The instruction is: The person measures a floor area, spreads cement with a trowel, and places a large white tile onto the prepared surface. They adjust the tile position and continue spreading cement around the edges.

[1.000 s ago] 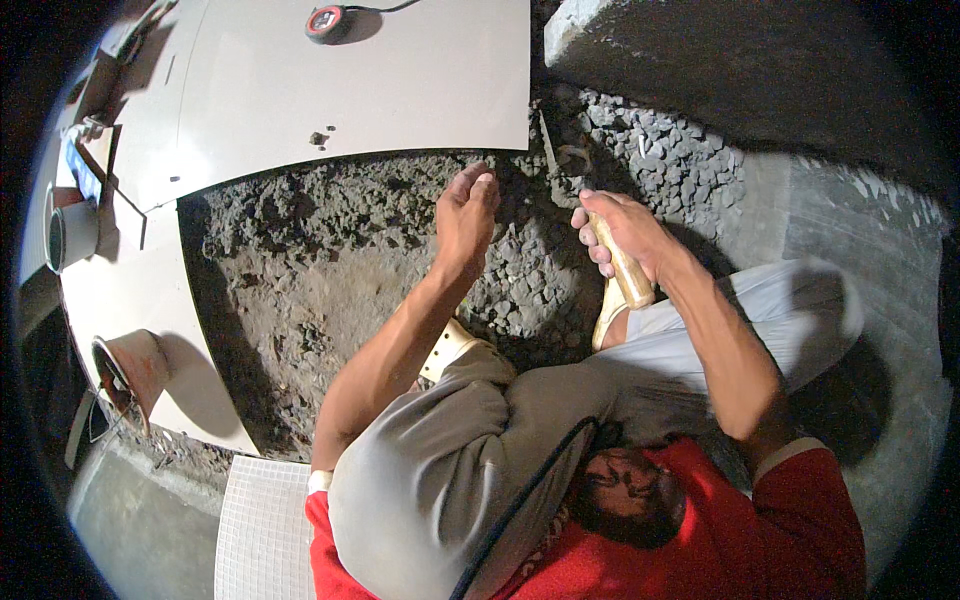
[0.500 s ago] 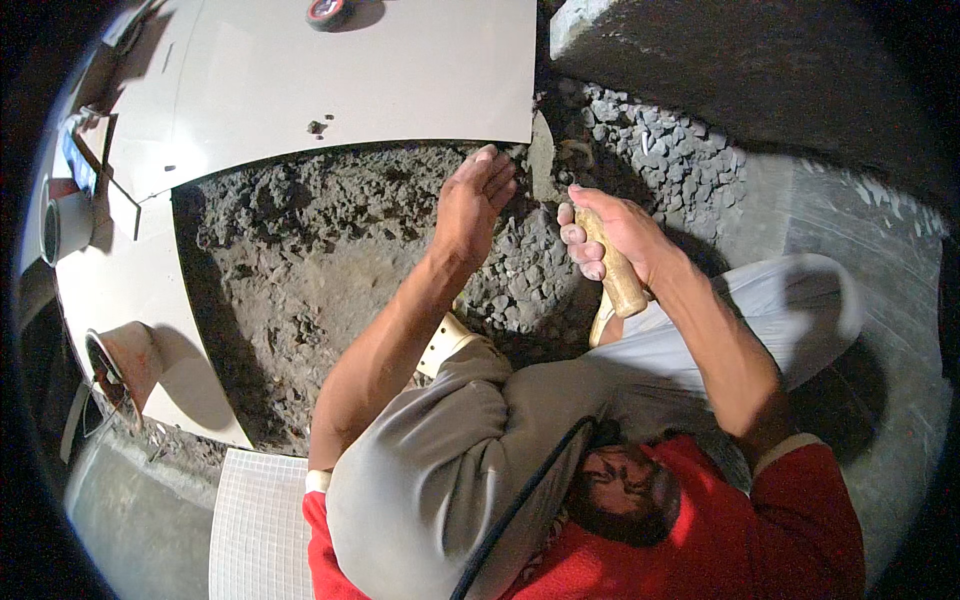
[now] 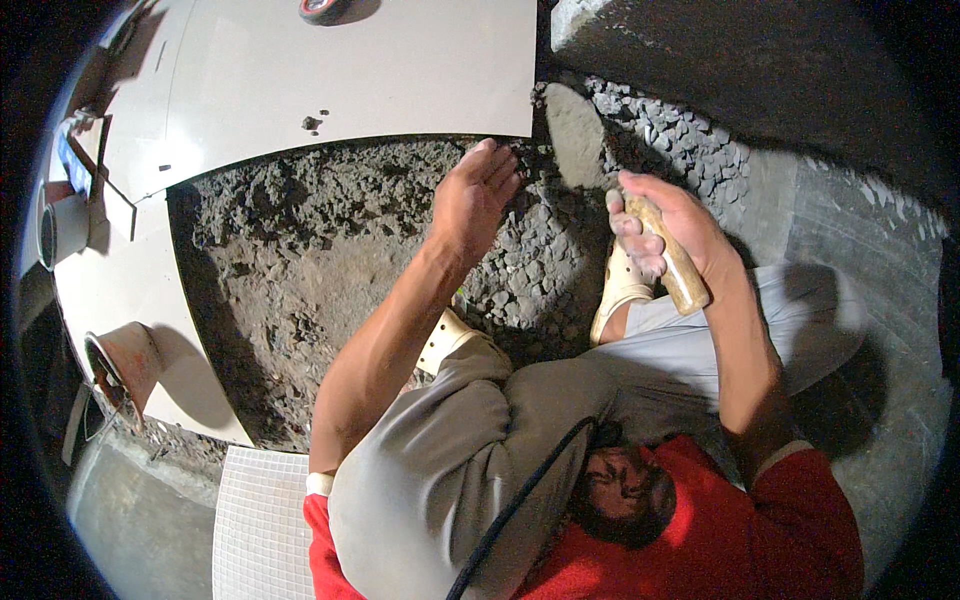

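My right hand [image 3: 685, 225] is closed round the wooden handle of a trowel [image 3: 577, 138]. The trowel's grey, mortar-smeared blade points away from me, just right of the corner of a large pale tile [image 3: 350, 75]. My left hand [image 3: 476, 192] has its fingers stretched out and close together, with nothing visible in it. Its fingertips are at the near edge of that tile, over rough grey mortar [image 3: 300, 200]. Whether they touch the tile or the mortar I cannot tell.
Loose gravel [image 3: 680, 145] lies along a dark slab [image 3: 740, 70] at the far right. A bucket [image 3: 125, 362] and a smaller container [image 3: 65, 230] stand on tiles at left. A round red-rimmed tool [image 3: 322, 10] rests on the far tile. Gridded sheet [image 3: 260, 520] lies at lower left.
My right hand has moved right with the trowel, and more of the blade's flat face now shows, beyond the tile corner. My left hand has hardly moved.
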`<state>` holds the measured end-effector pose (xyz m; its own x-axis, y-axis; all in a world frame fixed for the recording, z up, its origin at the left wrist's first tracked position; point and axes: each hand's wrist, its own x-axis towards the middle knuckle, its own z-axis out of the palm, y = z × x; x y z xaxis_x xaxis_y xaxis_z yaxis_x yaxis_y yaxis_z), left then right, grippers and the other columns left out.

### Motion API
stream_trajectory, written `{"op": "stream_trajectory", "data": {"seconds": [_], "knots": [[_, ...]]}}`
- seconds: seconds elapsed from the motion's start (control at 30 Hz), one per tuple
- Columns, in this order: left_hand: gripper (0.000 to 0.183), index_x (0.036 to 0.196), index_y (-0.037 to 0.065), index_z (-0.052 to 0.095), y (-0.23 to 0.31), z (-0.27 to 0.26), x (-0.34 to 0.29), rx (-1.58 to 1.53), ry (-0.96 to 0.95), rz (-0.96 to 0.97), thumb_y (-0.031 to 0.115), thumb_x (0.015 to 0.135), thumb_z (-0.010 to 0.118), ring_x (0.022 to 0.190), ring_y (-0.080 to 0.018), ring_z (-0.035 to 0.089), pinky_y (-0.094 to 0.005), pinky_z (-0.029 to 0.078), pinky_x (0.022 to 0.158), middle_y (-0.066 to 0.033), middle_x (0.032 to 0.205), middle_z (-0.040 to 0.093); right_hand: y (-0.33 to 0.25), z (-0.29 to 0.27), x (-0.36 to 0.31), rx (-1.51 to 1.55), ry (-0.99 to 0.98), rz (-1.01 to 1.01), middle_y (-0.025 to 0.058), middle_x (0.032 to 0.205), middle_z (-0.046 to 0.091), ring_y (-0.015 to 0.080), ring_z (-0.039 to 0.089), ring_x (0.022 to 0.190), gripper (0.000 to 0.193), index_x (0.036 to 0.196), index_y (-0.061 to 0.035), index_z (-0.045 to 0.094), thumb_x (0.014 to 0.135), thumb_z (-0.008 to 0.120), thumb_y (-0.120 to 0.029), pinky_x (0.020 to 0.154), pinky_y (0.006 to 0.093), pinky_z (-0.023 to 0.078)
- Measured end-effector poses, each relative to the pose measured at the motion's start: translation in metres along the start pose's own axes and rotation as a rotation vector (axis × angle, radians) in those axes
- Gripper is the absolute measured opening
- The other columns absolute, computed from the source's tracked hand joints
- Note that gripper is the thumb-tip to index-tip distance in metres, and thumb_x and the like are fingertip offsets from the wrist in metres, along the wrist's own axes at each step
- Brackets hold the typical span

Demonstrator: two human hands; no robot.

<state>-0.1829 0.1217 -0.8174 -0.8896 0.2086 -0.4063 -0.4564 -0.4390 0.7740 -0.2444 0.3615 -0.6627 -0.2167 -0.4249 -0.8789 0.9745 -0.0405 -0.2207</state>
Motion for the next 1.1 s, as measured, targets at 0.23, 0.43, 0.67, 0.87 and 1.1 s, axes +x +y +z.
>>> {"op": "stream_trajectory", "data": {"seconds": [0.23,0.43,0.67,0.87,1.1], "knots": [[0.062,0.155,-0.005,0.024,-0.007,0.003,0.002,-0.213,0.075,0.040,0.028,0.107,0.044,0.148,-0.0345,0.033,-0.0446,0.030,0.122,-0.0242,0.160,0.030,-0.007,0.003,0.040,-0.291,0.285,-0.164,-0.0029,0.069,0.053,0.0061,0.047,0.046,0.034,0.094,-0.0092,0.056,0.101,0.056,-0.043,0.039,0.0255,0.043],[0.062,0.155,-0.006,0.023,-0.008,-0.004,0.002,-0.187,0.093,-0.031,0.028,0.107,0.043,0.148,-0.0348,0.033,-0.0448,0.030,0.122,-0.0248,0.160,0.030,-0.007,0.003,0.052,-0.266,0.094,-0.137,-0.0028,0.069,0.050,0.0057,0.045,0.046,0.032,0.095,-0.0079,0.055,0.101,0.056,-0.039,0.037,0.0244,0.041],[0.063,0.155,-0.006,0.023,-0.008,-0.002,0.014,-0.224,0.074,0.043,0.028,0.107,0.043,0.147,-0.0347,0.034,-0.0442,0.030,0.122,-0.0248,0.159,0.032,-0.021,-0.011,0.044,-0.172,-0.038,-0.029,-0.0037,0.068,0.048,0.0035,0.041,0.044,0.031,0.095,-0.0087,0.055,0.101,0.057,-0.040,0.035,0.0223,0.040],[0.062,0.154,-0.006,0.026,0.000,-0.002,0.007,-0.386,0.212,-0.074,0.029,0.107,0.045,0.143,-0.0342,0.040,-0.0429,0.036,0.119,-0.0241,0.156,0.037,-0.013,-0.026,0.023,-0.047,-0.090,-0.081,-0.0037,0.067,0.048,0.0040,0.042,0.042,0.035,0.095,-0.0097,0.056,0.101,0.055,-0.044,0.034,0.0230,0.040],[0.059,0.152,-0.008,0.029,0.014,0.002,0.004,-0.440,0.270,-0.072,0.026,0.107,0.047,0.135,-0.0325,0.050,-0.0423,0.044,0.112,-0.0241,0.151,0.044,-0.013,-0.028,0.055,-0.241,0.090,-0.179,-0.0032,0.071,0.051,0.0055,0.045,0.047,0.034,0.096,-0.0095,0.057,0.101,0.055,-0.043,0.038,0.0237,0.041]]}}
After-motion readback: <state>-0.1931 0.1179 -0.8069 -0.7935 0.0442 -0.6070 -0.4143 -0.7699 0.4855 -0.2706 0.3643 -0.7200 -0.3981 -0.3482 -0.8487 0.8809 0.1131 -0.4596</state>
